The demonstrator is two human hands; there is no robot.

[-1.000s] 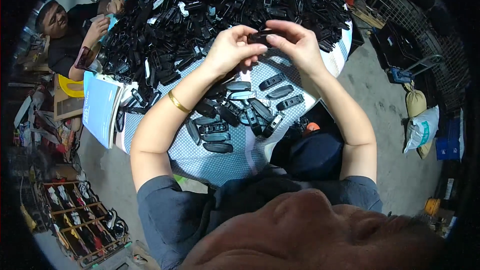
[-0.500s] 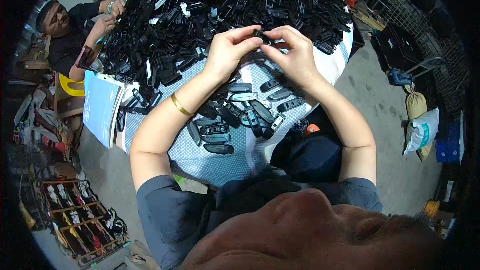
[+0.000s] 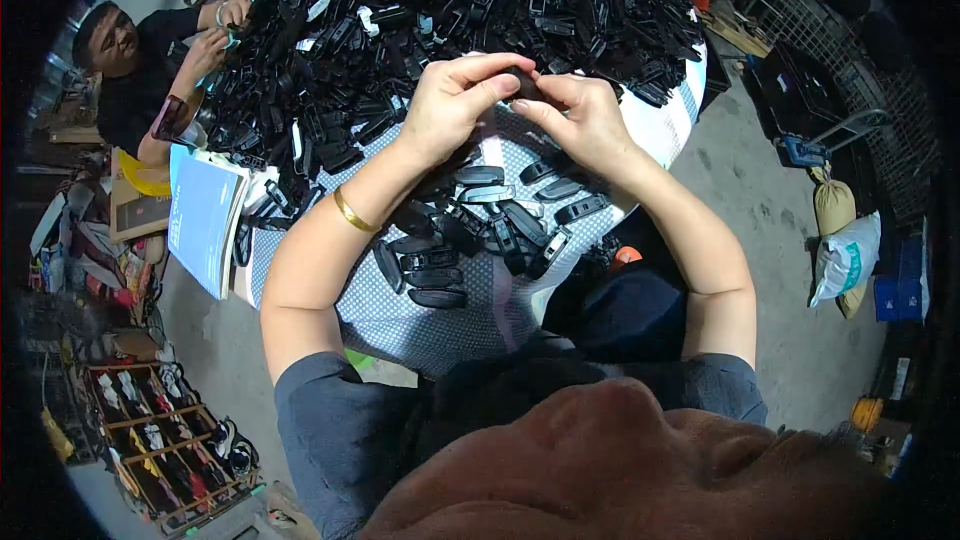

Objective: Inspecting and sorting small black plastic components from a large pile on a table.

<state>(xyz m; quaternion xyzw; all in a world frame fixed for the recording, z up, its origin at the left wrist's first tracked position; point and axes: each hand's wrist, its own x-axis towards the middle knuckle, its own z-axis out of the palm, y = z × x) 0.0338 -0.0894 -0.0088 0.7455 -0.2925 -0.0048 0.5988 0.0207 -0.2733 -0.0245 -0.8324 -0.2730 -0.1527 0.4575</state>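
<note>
Between my fingertips is a small black plastic part (image 3: 524, 86), pinched from both sides above the table; the fingers cover much of it. My left hand (image 3: 452, 102) grips its left end with thumb and forefinger. My right hand (image 3: 585, 118) closes on the right end. Below the hands, several black elongated plastic casings (image 3: 520, 223) lie loosely grouped on the patterned cloth (image 3: 430, 332). Just beyond the hands spreads a large heap of similar black plastic parts (image 3: 400, 50), with a few white pieces among them.
Blue-covered books (image 3: 205, 220) stick out at the table's left edge. A co-worker (image 3: 140, 70) sits at the far left, hands at the heap. On the floor to the right are sacks (image 3: 848, 255) and a black crate (image 3: 800, 90). A wooden rack (image 3: 175, 440) stands lower left.
The black part has turned between my fingers, and my fingertips have shifted closer around it. My right hand has moved slightly. The casings on the cloth lie as before.
</note>
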